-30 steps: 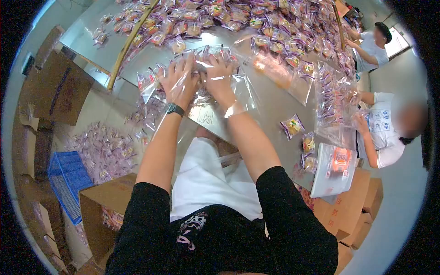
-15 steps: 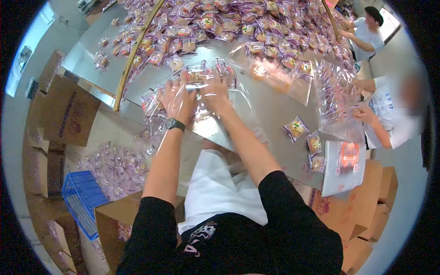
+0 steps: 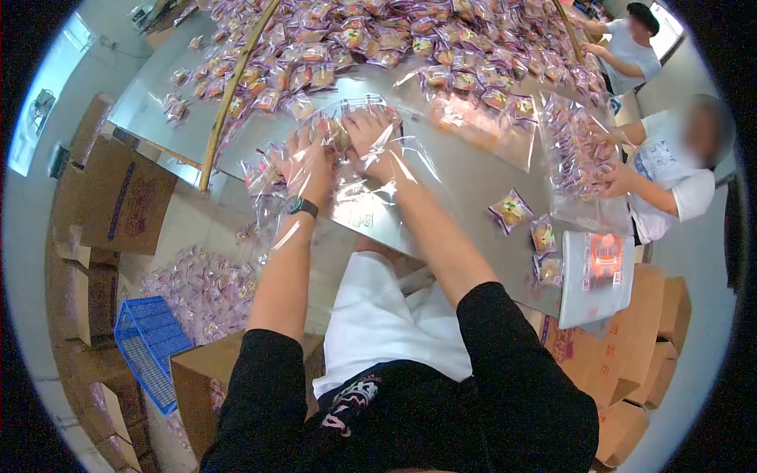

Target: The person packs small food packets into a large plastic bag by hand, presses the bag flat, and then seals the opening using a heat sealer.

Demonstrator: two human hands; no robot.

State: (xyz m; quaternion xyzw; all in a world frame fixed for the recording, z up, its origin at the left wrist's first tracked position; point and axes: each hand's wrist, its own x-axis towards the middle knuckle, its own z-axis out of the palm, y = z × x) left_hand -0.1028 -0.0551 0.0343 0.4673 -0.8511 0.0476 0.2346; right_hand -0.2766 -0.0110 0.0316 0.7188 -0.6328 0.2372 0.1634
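Both of my hands are within a large clear plastic bag (image 3: 422, 169) on the metal table. Inside it, small wrapped snack packets (image 3: 337, 135) with purple edges lie between and under my fingers. My left hand (image 3: 310, 167), with a dark watch at the wrist, curls over packets on the bag's left side. My right hand (image 3: 371, 143) is closed over packets at the far side, its fingertips partly hidden by glare. More packets in the bag bulge out left of my left hand.
A large heap of packets (image 3: 378, 35) covers the back of the metal table (image 3: 465, 201), between wooden sticks (image 3: 229, 94). Right are loose packets (image 3: 511, 211), a stack of printed bags (image 3: 595, 276) and a co-worker (image 3: 670, 169) handling a filled bag. A blue crate (image 3: 154, 339) and cartons (image 3: 126, 189) stand left.
My right hand has shifted slightly up and its fingers are more bunched over the packets. My left hand stays nearly in place. The co-worker's hand has moved onto their bag.
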